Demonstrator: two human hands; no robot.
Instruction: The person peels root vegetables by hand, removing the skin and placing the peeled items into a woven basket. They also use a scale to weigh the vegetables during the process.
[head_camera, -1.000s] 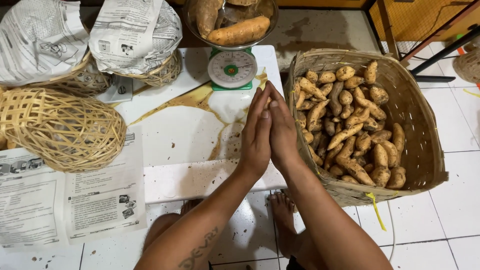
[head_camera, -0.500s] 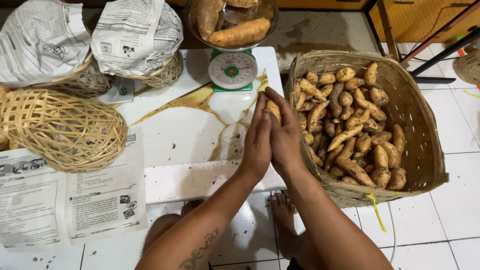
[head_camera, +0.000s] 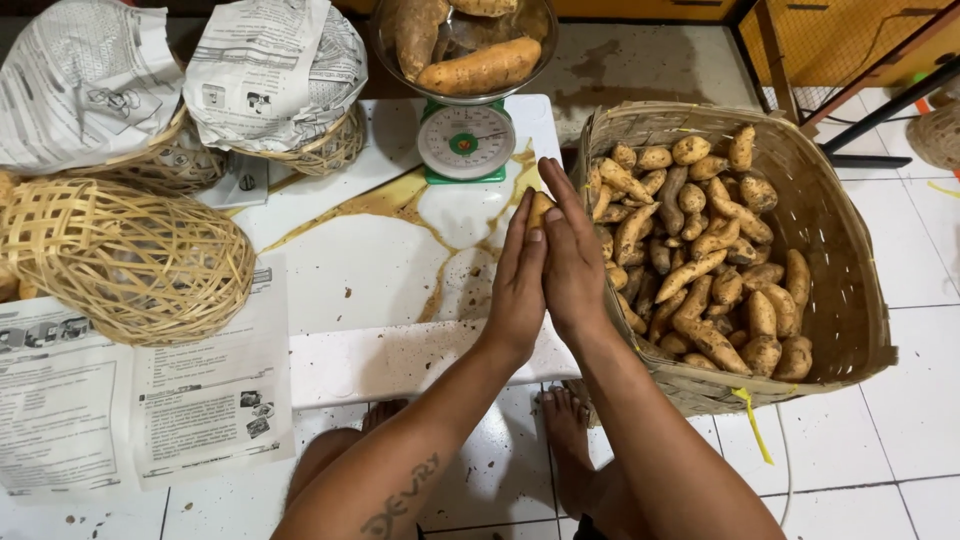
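My left hand (head_camera: 517, 285) and my right hand (head_camera: 572, 262) are pressed palm to palm over a low white table (head_camera: 380, 270). A small orange sweet potato (head_camera: 540, 207) is held between them; only its tip shows above the fingers. To the right stands a large woven basket (head_camera: 845, 270) holding several sweet potatoes (head_camera: 700, 250). Just beyond my fingertips sits a green kitchen scale (head_camera: 465, 143) with large sweet potatoes (head_camera: 480, 65) in its metal bowl.
An overturned open-weave basket (head_camera: 125, 260) lies at the left on printed paper sheets (head_camera: 130, 410). Two baskets covered with newspaper (head_camera: 275, 70) stand at the back left. My bare feet (head_camera: 565, 440) rest on the white tiled floor. Table legs (head_camera: 880, 100) at upper right.
My two pressed hands have slid past each other, the right one moving forward over the left, and the sweet potato's tip now shows between the fingers.
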